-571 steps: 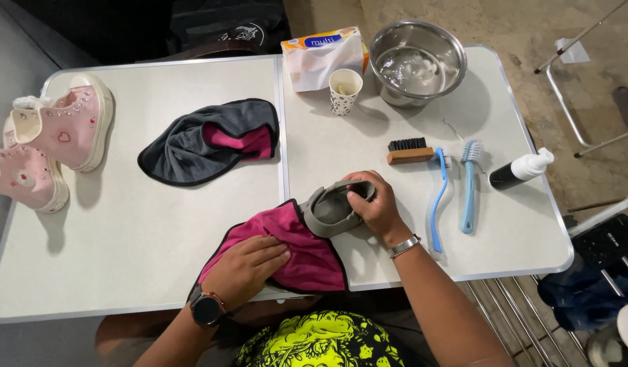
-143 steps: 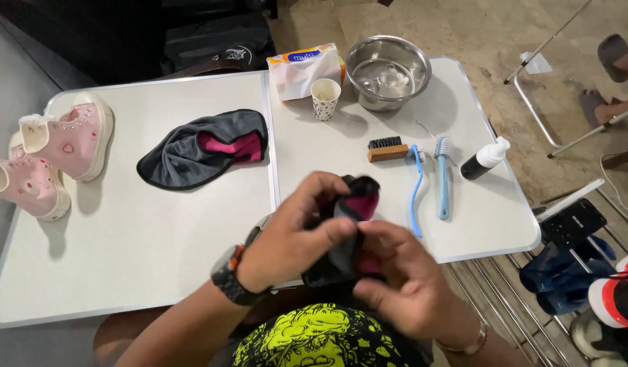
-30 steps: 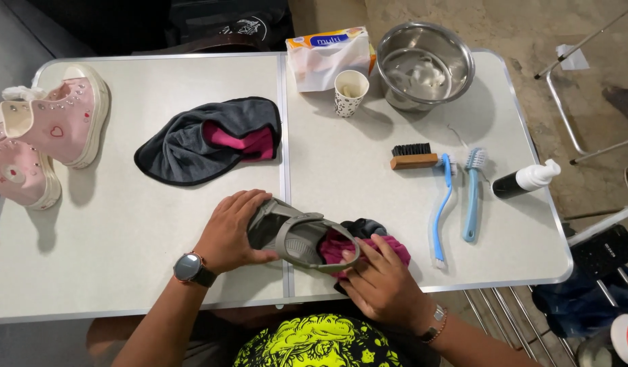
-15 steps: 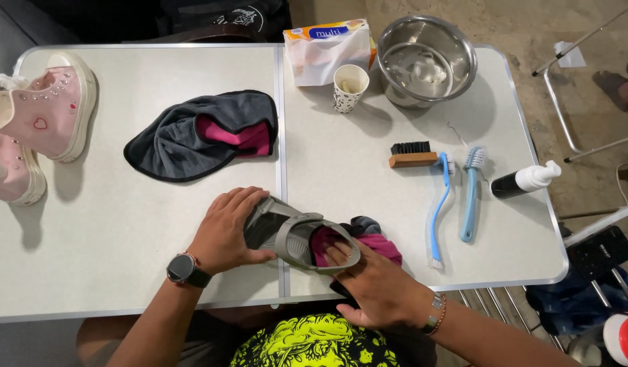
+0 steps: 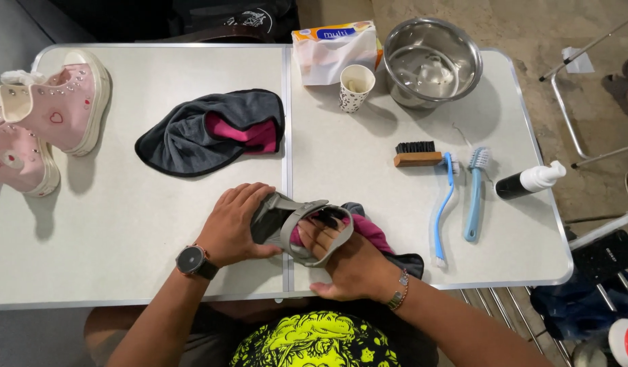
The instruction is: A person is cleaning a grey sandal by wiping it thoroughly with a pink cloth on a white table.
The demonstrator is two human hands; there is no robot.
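Note:
My left hand (image 5: 234,223) grips one end of a grey strapped sandal (image 5: 286,221) lying on its side near the table's front edge. My right hand (image 5: 348,261) holds a magenta and dark grey cloth (image 5: 375,234), with its fingers pushed under the sandal's strap from the right. A watch sits on my left wrist, a bracelet on my right.
A second grey and magenta cloth (image 5: 208,132) lies mid-table. Two pink high-top shoes (image 5: 39,122) stand at the left edge. Behind are a tissue pack (image 5: 334,51), paper cup (image 5: 356,87) and steel bowl (image 5: 433,62). Right: wooden brush (image 5: 417,153), two blue brushes (image 5: 460,194), a bottle (image 5: 529,181).
Between a second ago and now, both hands stay on the sandal; my right hand with the cloth has slid further in under the strap.

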